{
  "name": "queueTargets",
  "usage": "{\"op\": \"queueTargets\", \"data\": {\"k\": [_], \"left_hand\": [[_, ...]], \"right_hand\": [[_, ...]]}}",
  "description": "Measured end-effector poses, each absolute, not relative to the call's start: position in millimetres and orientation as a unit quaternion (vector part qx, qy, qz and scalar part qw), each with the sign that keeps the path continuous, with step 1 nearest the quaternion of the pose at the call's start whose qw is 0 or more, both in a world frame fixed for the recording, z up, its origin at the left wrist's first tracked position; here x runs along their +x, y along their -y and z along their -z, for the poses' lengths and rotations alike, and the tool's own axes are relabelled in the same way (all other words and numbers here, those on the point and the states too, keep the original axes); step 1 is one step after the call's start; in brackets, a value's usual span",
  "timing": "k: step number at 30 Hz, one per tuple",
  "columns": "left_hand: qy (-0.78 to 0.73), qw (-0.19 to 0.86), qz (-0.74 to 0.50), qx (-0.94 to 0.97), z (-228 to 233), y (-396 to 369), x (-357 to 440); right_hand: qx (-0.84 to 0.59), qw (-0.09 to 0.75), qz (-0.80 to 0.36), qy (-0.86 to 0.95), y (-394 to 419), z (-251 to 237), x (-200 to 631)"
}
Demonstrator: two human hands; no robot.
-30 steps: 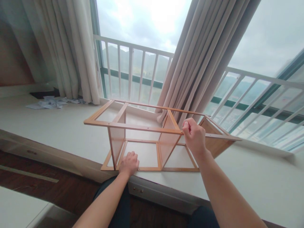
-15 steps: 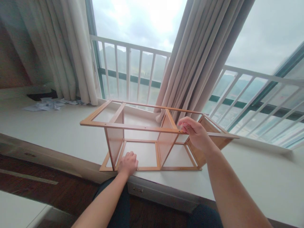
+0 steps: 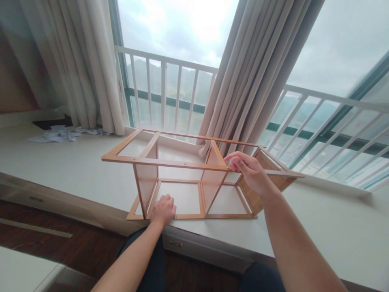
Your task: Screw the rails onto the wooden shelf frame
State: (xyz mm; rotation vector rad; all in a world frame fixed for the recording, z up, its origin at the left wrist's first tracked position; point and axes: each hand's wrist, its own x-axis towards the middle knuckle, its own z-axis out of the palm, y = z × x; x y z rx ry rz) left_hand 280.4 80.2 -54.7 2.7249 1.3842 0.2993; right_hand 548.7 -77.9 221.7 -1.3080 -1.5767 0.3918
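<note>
The right hand [image 3: 251, 172] has loosened from a fist a second ago and now pinches the top rail of the light wooden open-frame shelf unit [image 3: 182, 174] on the white window ledge [image 3: 75, 170]; the left hand [image 3: 164, 209], curled, steadies its bottom rail.

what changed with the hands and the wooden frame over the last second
The right hand went from a raised fist on the top rail of the frame to a lower, flatter pose, fingertips pinching at the rail by the middle divider. The left hand stayed pressed on the bottom front rail, and the frame did not shift on the ledge.
</note>
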Motion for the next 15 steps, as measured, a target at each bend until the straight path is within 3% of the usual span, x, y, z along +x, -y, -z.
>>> {"op": "queueTargets", "data": {"k": [15], "left_hand": [[-0.452, 0.042, -0.098, 0.886, 56.1, -80.6, 280.8]], "right_hand": [[-0.545, 0.515, -0.11, 0.653, 76.1, -217.6, 548.3]]}}
